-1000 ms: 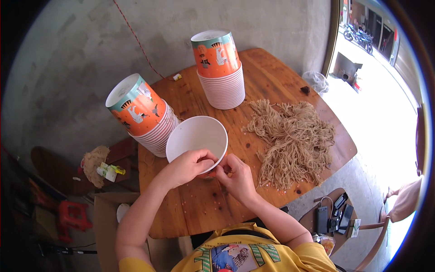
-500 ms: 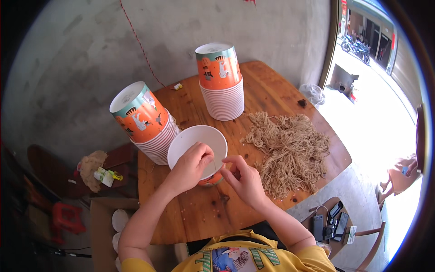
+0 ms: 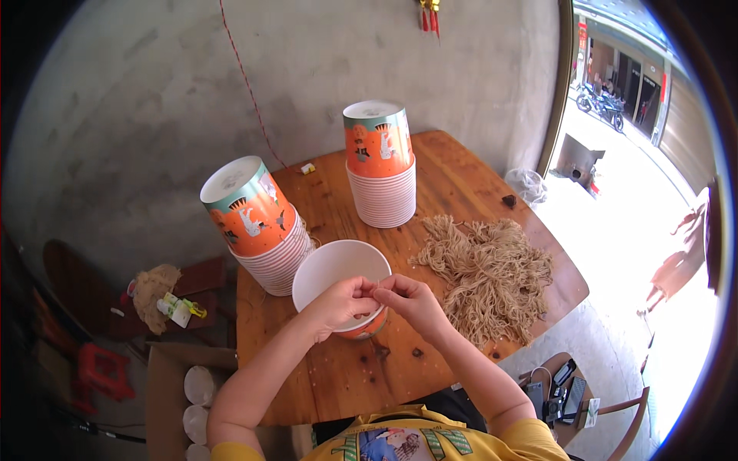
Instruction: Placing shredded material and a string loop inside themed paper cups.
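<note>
An open paper tub (image 3: 311, 269), white inside and orange outside, stands upright on the wooden table in front of me. Over its near right rim, my left hand (image 3: 342, 306) and my right hand (image 3: 411, 303) meet at the fingertips. Both are closed in a pinch, with what looks like a thin pale thread between them; most of it is hidden by the fingers. To the right of my right hand lies a loose heap of tan yarn-like strands (image 3: 492, 276).
Two upside-down stacks of matching tubs, one left (image 3: 265, 230) and one farther back (image 3: 382, 173), stand on the table (image 3: 307, 380). Below left is a cardboard box (image 3: 165, 399) holding white round items. A chair (image 3: 569, 384) with devices on it stands at the lower right.
My hands have come together; before, they were apart, the left one over the tub's opening. The whole view has shifted, so the table sits slightly lower in it.
</note>
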Demonstrator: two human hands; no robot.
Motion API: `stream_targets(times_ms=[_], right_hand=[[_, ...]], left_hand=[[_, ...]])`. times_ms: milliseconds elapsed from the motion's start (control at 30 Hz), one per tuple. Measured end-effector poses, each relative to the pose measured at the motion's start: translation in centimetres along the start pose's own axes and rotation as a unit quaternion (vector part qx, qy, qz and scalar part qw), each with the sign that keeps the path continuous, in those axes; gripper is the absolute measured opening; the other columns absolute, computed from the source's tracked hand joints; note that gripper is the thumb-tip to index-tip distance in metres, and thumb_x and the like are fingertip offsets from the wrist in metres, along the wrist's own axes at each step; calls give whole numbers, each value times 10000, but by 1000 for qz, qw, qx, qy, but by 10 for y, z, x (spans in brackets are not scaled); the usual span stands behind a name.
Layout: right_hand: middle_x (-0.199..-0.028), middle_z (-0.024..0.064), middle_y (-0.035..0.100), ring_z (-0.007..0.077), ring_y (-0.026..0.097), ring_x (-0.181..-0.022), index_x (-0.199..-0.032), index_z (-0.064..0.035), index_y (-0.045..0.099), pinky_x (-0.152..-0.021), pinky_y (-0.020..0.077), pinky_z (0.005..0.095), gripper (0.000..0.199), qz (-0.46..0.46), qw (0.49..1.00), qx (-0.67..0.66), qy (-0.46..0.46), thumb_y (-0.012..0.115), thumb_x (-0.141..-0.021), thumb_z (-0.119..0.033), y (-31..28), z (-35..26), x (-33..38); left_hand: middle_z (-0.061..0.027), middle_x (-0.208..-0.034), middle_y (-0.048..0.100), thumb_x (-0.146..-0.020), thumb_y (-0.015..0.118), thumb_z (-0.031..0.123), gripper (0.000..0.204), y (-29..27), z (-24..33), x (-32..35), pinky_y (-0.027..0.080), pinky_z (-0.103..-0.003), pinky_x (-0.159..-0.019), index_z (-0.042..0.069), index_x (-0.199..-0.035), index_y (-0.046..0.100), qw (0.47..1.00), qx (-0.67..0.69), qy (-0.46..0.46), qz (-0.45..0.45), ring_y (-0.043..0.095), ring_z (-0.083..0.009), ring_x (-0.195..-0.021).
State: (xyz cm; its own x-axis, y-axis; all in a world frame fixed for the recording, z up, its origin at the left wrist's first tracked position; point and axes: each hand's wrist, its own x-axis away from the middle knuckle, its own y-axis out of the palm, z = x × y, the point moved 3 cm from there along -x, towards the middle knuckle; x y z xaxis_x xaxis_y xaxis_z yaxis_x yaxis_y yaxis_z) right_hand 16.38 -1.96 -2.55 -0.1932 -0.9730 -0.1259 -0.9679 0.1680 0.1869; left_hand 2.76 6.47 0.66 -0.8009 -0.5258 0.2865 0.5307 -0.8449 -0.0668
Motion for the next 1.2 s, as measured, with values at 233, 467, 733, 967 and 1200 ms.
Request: stream_targets(times_ms=[233, 467, 733, 967, 1200], right_hand=[[-782, 9, 602, 75, 563, -717, -1011, -42, 561, -646, 457, 251, 206, -27, 968, 248, -7, 656, -930, -206, -18, -43, 18], [-842, 8, 638, 94, 574, -739, -1032, -63, 608, -682, 471, 262, 143, -218, 922, 311, -73, 651, -921, -142, -10, -78, 0], [-827, 75, 684, 183, 655, -763, -974, -54, 643, -708, 510, 320, 132, -239, 910, 330, -82, 656, -885, -150, -15, -79, -33], [-806, 84, 668, 198, 642, -757, -954, -41, 645, -710, 500, 336, 191, -267, 852, 442, -80, 678, -869, -209, -6, -86, -50], [-827, -26, 639, 91, 556, -738, -940, -77, 651, -650, 445, 252, 110, -348, 892, 288, -25, 639, -892, -175, 15, -101, -80]], left_hand=[[-30, -931, 646, -945, 590, 131, 158, -6, -1, -5, 460, -219, -708, 21, -1057, 601, 1000, -1, 22, 19, 558, -76, -787], [2, -921, 627, -950, 600, 125, 120, 3, -1, -12, 466, -221, -719, 28, -1013, 629, 999, -13, 48, -13, 544, -61, -790], [19, -918, 608, -948, 616, 132, 158, 10, 7, -2, 450, -216, -764, 22, -1055, 653, 997, -23, 52, -50, 534, -54, -817], [18, -892, 601, -942, 639, 161, 154, 5, 2, 4, 447, -226, -770, 13, -984, 648, 997, 18, 13, -78, 516, -70, -799], [29, -844, 598, -936, 653, 176, 141, 11, -3, 6, 451, -222, -735, 36, -951, 649, 998, -15, 1, -69, 515, -61, -762]])
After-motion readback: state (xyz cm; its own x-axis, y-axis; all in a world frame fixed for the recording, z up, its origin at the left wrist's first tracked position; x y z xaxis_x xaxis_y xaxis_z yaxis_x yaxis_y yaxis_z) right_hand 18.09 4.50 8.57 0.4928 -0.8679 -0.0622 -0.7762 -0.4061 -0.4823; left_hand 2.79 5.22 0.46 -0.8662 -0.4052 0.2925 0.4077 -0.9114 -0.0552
